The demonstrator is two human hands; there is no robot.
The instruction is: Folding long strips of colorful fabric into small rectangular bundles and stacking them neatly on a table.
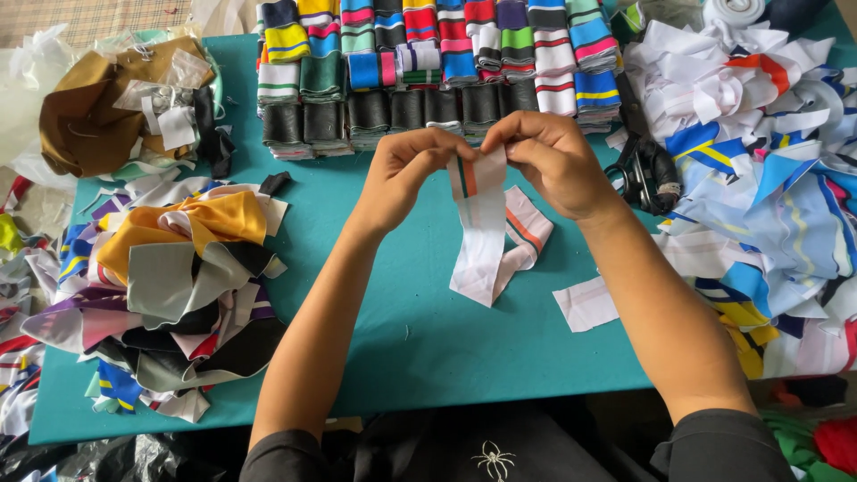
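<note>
Hands (pixel 482 165) hold white ribbed strip (pixel 478 236) over teal table (pixel 420 339) (scraps around).

your left hand (pixel 402 174) and right hand (pixel 553 161) meet above the middle of the worktop (pixel 420 339), both pinching the top end of a fabric strip (pixel 478 228) that hangs down between them. a second strip (pixel 527 232) lies on the worktop just right of it and partly behind it, and a small patch (pixel 585 303) lies nearer you, to the right. behind your hands, rows of folded bands (pixel 428 62) line the far edge. a heap of scraps (pixel 178 286) sits at your left, another pile (pixel 768 178) at your right, with scissors (pixel 643 174) between your right hand and that pile.
</note>
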